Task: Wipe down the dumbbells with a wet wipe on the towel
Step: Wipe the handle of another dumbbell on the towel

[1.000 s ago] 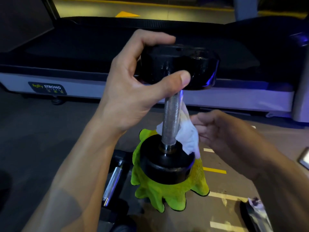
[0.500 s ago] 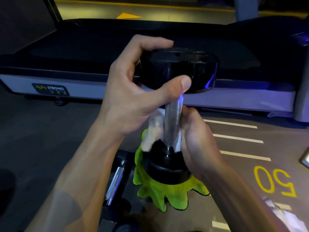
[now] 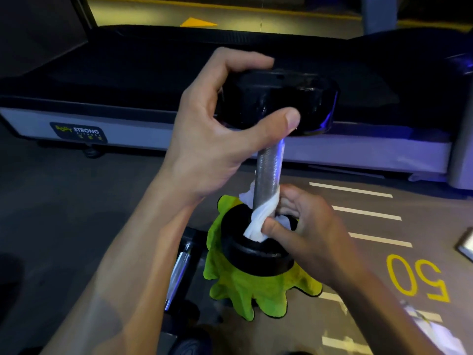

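Observation:
A black dumbbell with a knurled steel handle [image 3: 268, 175] stands upright, its lower head sitting on a lime-green towel [image 3: 243, 288] that bunches out beneath it. My left hand [image 3: 215, 139] grips the upper head from the left, thumb across its front edge. A white wet wipe [image 3: 258, 219] is wound around the bottom of the handle. My right hand [image 3: 299, 226] pinches the twisted wipe against the lower head, just right of the handle.
A second dumbbell [image 3: 179, 272] lies on the floor left of the towel. A treadmill [image 3: 128, 121] with a "Body Strong" label spans the background. White lines and a yellow "50" [image 3: 419, 278] mark the floor at right, near a wipe packet [image 3: 435, 334].
My right hand went from wrapping around the handle to pinching the wipe low at the handle's base, and the wipe is now twisted around the bar. My left hand kept its hold.

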Available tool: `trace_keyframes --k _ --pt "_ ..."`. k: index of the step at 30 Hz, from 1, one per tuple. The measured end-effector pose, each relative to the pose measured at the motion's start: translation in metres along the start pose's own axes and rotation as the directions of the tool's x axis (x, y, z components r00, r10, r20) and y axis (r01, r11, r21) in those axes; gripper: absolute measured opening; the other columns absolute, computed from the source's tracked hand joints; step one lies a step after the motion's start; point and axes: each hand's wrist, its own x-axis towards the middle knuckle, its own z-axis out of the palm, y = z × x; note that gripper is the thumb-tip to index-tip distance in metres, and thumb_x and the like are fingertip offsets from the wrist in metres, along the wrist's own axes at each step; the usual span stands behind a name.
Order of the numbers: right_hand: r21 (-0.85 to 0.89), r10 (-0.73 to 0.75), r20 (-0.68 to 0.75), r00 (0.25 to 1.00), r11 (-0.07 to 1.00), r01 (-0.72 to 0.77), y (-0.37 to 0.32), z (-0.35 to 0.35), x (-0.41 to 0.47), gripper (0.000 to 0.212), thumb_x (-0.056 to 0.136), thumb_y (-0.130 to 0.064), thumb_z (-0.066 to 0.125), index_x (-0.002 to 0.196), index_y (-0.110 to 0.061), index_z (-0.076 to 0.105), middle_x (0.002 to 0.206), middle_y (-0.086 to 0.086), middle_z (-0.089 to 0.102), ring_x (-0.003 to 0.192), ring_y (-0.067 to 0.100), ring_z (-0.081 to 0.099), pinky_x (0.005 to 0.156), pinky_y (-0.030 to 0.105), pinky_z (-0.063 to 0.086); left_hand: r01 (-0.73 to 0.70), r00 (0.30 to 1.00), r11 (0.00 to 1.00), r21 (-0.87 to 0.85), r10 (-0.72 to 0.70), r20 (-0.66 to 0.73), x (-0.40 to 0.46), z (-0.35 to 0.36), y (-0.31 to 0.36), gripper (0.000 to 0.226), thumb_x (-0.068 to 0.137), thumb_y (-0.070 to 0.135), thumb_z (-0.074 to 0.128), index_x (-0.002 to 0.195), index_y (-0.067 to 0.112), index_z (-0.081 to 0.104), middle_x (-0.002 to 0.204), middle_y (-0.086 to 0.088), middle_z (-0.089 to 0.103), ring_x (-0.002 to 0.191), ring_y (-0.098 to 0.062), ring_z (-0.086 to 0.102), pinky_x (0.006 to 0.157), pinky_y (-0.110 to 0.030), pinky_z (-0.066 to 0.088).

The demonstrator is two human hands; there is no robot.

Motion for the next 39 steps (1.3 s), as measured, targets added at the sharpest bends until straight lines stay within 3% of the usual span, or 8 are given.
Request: trace_keyframes --k 8,15,18,21,23,28,34,39 --pt "0.112 -0.075 -0.34 0.938 0.986 0.12 -0.013 0.019 0.022 0.021 0.089 -0.033 0.076 0.103 -0.02 0.066 0.088 -0.001 0.075 0.084 0.019 0.073 0.076 0.046 0.058 -0.013 1.0 1.0 0.025 0.013 -0.003 -0.003 0.002 0.001 0.048 0.087 0.012 0.084 0.126 0.005 0.057 0.107 0.005 0.064 0.096 0.0 0.064 0.085 -0.019 0.051" --pt "0.048 -0.018 0.149 0.989 0.999 0.011 0.011 -0.003 0.015 0.053 0.085 -0.021 0.073 0.133 -0.033 0.057 0.125 -0.012 0.071 0.117 0.011 0.068 0.102 0.046 0.053 -0.013 1.0 1.0 0.007 0.013 0.001 -0.003 -0.001 0.003 0.05 0.085 0.021 0.085 0.126 0.01 0.058 0.11 0.008 0.065 0.1 -0.002 0.066 0.087 -0.022 0.051" --pt "0.004 -0.049 0.099 0.994 0.999 0.049 0.008 0.0 0.023 0.039 0.085 -0.03 0.072 0.122 -0.034 0.062 0.112 -0.006 0.075 0.107 0.014 0.071 0.095 0.047 0.055 -0.021 1.0 1.0 -0.006 0.021 0.013 -0.005 0.0 0.003 0.051 0.084 0.022 0.084 0.126 0.009 0.057 0.111 0.005 0.065 0.101 -0.006 0.066 0.088 -0.024 0.052" --pt "-0.047 -0.112 -0.097 0.989 0.993 0.108 0.001 0.016 0.026 0.019 0.093 -0.024 0.069 0.103 -0.039 0.065 0.097 -0.021 0.074 0.097 -0.009 0.067 0.082 0.013 0.048 -0.023 1.0 1.0 0.011 0.023 0.001 -0.003 0.002 0.001 0.049 0.087 0.018 0.084 0.126 0.007 0.057 0.11 0.003 0.064 0.1 -0.006 0.066 0.087 -0.025 0.052" --pt "-0.031 -0.095 -0.075 0.993 0.995 0.093 -0.003 0.018 0.028 0.024 0.096 -0.018 0.068 0.106 -0.04 0.065 0.095 -0.024 0.073 0.093 -0.013 0.066 0.078 0.006 0.045 -0.018 1.0 0.999 0.034 0.018 -0.01 -0.001 0.001 0.0 0.047 0.088 0.015 0.084 0.126 0.007 0.057 0.109 0.005 0.064 0.098 -0.003 0.065 0.086 -0.022 0.051" --pt "0.16 -0.089 0.309 0.947 0.986 0.041 0.013 -0.012 0.025 0.061 0.089 -0.003 0.066 0.145 -0.019 0.048 0.138 -0.01 0.063 0.131 0.009 0.058 0.111 0.037 0.046 -0.012 1.0 1.0 0.004 0.012 -0.012 -0.002 -0.003 0.0 0.051 0.085 0.022 0.085 0.127 0.009 0.058 0.112 0.003 0.066 0.101 -0.007 0.066 0.088 -0.025 0.052" --pt "-0.062 -0.097 -0.102 0.99 0.994 0.091 0.005 0.018 0.022 0.013 0.098 -0.03 0.065 0.111 -0.029 0.064 0.103 -0.016 0.075 0.099 -0.002 0.068 0.081 0.022 0.049 -0.017 1.0 1.0 -0.004 0.017 0.022 -0.002 0.004 0.003 0.051 0.085 0.021 0.083 0.127 0.007 0.057 0.111 0.004 0.064 0.1 -0.006 0.065 0.087 -0.025 0.052" --pt "0.316 0.002 0.131 0.991 0.948 -0.044 -0.001 -0.008 0.015 0.023 0.101 -0.021 0.057 0.121 -0.022 0.068 0.117 0.003 0.075 0.114 0.023 0.068 0.102 0.044 0.051 -0.013 1.0 1.0 -0.027 0.013 0.004 -0.002 0.001 0.002 0.051 0.083 0.025 0.083 0.126 0.01 0.058 0.111 0.002 0.065 0.1 -0.008 0.065 0.088 -0.027 0.052"
